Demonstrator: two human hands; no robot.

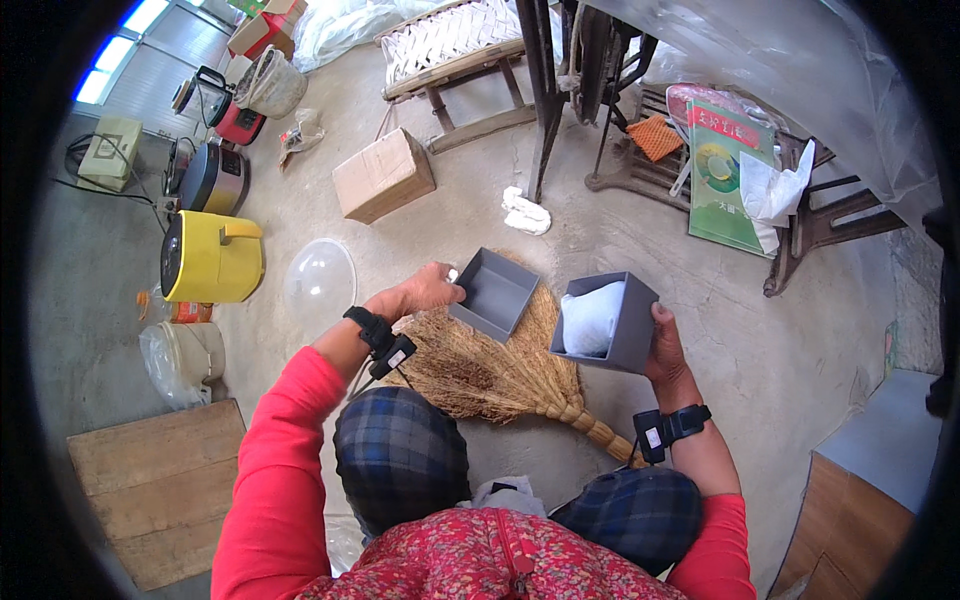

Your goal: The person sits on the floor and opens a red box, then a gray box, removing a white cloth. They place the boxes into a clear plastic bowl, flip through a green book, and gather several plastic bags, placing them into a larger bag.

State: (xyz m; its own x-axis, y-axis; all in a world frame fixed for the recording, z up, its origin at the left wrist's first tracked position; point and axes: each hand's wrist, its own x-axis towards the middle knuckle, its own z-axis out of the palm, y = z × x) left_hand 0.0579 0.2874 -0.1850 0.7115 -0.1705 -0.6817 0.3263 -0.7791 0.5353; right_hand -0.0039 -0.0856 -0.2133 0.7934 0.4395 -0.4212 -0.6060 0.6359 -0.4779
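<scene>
My left hand (431, 287) grips the left edge of a dark grey box lid (495, 295), its hollow side facing up. In my right hand (664, 345) is the matching grey box (637, 322), held by its right side with the opening tilted towards the camera. A pale, cushion-like thing (592, 319) fills much of the box. Beneath the lid and box, a straw broom (525, 360) lies on the floor, its bound handle pointing to the lower right. Both wrists carry black straps with small devices.
A clear plastic dome (321, 279), a yellow air fryer (214, 256) and a bucket (199, 352) stand left. Ahead are a cardboard box (384, 176), crumpled white tissue (525, 211) and an iron treadle stand (817, 225). Wooden boards (157, 487) lie lower left; a cabinet (855, 480) stands lower right.
</scene>
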